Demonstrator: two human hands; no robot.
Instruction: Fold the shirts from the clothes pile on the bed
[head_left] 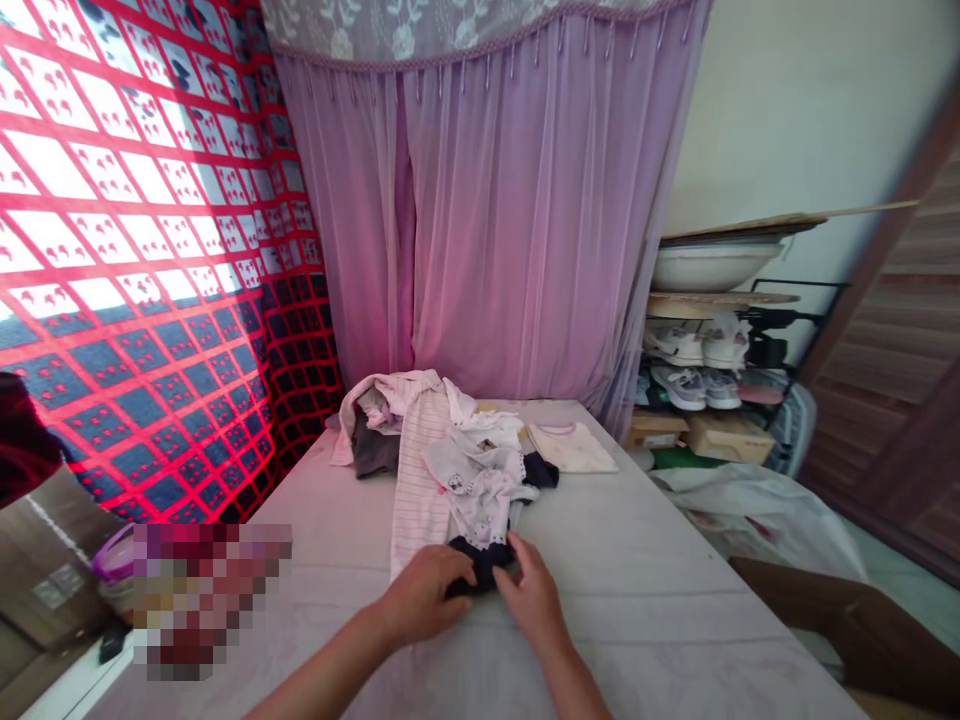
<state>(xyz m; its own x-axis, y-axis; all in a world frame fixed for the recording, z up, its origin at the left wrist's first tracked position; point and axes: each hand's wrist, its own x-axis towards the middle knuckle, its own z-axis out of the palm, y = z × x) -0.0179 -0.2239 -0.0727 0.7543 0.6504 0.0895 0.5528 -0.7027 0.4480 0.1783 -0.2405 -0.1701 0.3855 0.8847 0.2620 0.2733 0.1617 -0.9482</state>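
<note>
Your left hand (422, 592) and right hand (534, 594) both pinch the dark garment (480, 568) at the near edge of the clothes pile (450, 460) on the bed (637, 560). Judged step: drawing it free for folding; next, lay it flat. One folded top (571, 447) lies beyond. No containers hold clothing.

This is a bedroom in a home. A bed (645, 600) with a pale sheet carries a pile of clothes (450, 460). Behind it hangs a purple curtain (510, 230) with a lace top. At the right, a shoe rack (712, 350) holds sneakers, near a wooden door (900, 400).
</note>
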